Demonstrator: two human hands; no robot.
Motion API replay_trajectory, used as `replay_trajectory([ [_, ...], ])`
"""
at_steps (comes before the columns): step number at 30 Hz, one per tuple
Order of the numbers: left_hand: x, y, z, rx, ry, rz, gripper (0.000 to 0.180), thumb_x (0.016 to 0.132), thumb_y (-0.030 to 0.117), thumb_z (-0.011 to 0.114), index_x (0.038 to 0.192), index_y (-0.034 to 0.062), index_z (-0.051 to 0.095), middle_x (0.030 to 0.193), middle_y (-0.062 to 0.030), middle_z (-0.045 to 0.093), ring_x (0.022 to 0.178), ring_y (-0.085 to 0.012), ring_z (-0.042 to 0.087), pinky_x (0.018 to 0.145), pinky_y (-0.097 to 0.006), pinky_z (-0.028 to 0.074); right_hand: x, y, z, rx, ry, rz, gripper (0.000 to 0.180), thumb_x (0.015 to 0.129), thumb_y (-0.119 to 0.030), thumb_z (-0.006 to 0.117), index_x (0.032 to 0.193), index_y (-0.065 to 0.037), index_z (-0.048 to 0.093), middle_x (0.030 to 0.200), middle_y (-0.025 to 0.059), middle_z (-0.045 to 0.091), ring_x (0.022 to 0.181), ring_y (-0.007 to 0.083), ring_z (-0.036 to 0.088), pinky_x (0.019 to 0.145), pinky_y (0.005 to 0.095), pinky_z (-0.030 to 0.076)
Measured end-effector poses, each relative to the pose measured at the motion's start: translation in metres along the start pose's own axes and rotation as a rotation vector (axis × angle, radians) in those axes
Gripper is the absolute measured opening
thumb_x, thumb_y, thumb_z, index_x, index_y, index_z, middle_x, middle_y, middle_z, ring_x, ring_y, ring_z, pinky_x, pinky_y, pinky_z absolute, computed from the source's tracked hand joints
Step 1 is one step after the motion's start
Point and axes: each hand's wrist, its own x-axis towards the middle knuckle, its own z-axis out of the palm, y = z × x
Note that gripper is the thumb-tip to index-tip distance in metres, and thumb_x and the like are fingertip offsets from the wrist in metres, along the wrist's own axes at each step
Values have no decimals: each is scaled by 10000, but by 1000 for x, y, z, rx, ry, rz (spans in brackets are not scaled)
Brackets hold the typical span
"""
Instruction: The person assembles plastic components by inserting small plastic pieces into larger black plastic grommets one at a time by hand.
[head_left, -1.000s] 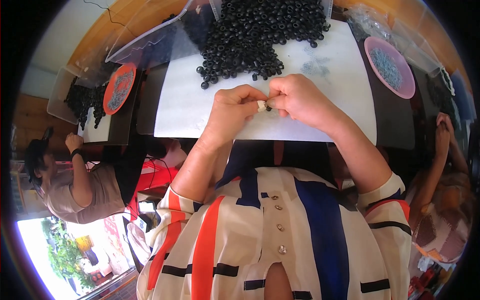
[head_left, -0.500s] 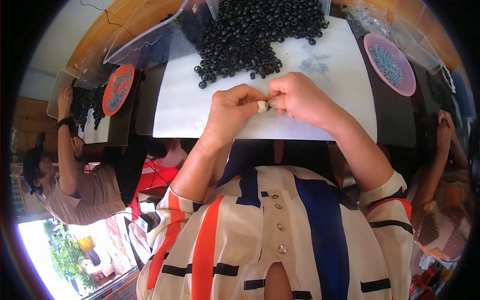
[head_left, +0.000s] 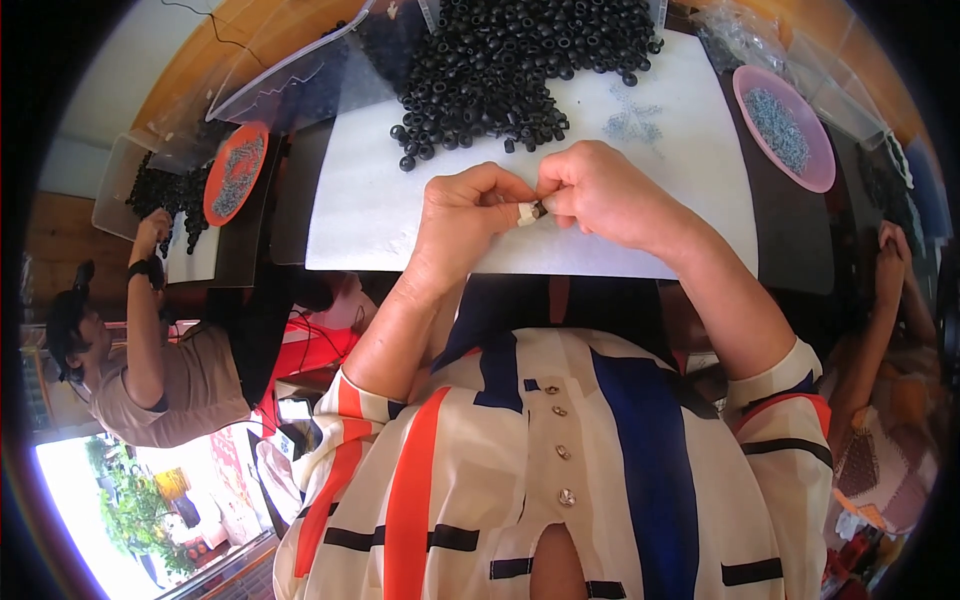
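The left hand [head_left: 455, 220] and the right hand [head_left: 612, 198] were both narrow, with thumb and forefinger pinched together, and their tips met at a small dark piece [head_left: 541, 210] above the near half of the white board [head_left: 690, 190]. The piece was mostly covered by the fingers, so I could not tell its exact shape, nor whether something else was inside the pinch. The first risk, in my judgement, was a slip: the piece was very little and the grip was only by the tips, so an uneven push from one side could make it jump out. The left thumb wore a pale wrapping [head_left: 527, 213] just beside the piece, and this could make the feeling in that thumb less fine, or the wrapping edge could catch. If the piece dropped, the board under it would probably receive it, but the near edge of the board was not far, and a round thing could roll over it toward the lap. The heap of black pieces [head_left: 520, 70] lay beyond the hands, with some loose ones at its border; a careless knuckle could send these rolling. Small bluish bits [head_left: 632, 125] were scattered just past the right hand, and a sweeping wrist could spread them, while the pink bowl [head_left: 822, 165] with similar bits stood well apart, on the right.
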Motion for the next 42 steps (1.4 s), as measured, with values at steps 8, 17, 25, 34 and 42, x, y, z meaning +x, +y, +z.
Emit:
replay_trajectory([
  [8, -1, -1, 2, -1, 12, -1, 147, 790, -57, 710, 926, -9, 737, 749, -1, 668, 691, -48, 543, 635, -210, 456, 0, -6, 6, -99, 90, -28, 95, 807, -33, 594, 807, 40, 655, 616, 94, 618, 558, 160, 572, 542, 322, 453],
  [17, 2, -1, 5, 36, 56, 28, 67, 827, -13, 750, 887, -2, 723, 638, 25, 587, 513, -24, 443, 446, -203, 311, 2, -10, -2, -31, -3, 37, 104, 799, -17, 569, 809, 50, 647, 622, 101, 612, 578, 169, 580, 546, 339, 451],
  [25, 3, 0, 0, 85, 16, -22, 108, 786, -57, 716, 882, -7, 720, 767, -17, 688, 705, -69, 570, 651, -228, 475, 6, -12, 1, -164, 16, -27, 167, 729, -61, 562, 763, 11, 709, 751, 245, 663, 758, 423, 650, 687, 500, 502],
  [34, 8, -3, 2, 147, -50, 88, 90, 784, -72, 698, 833, -2, 673, 760, -31, 651, 713, -87, 557, 655, -248, 471, 6, -14, -4, -4, -15, 17, 62, 744, 40, 520, 751, 40, 581, 649, 102, 603, 581, 179, 563, 528, 343, 440],
  [42, 8, -2, 4, 175, -99, 170, 124, 753, -88, 720, 833, -12, 665, 794, -51, 638, 741, -115, 589, 683, -261, 488, 2, -9, 1, -58, 15, -13, 103, 711, -23, 563, 769, 25, 633, 797, 222, 649, 785, 412, 626, 689, 495, 474],
])
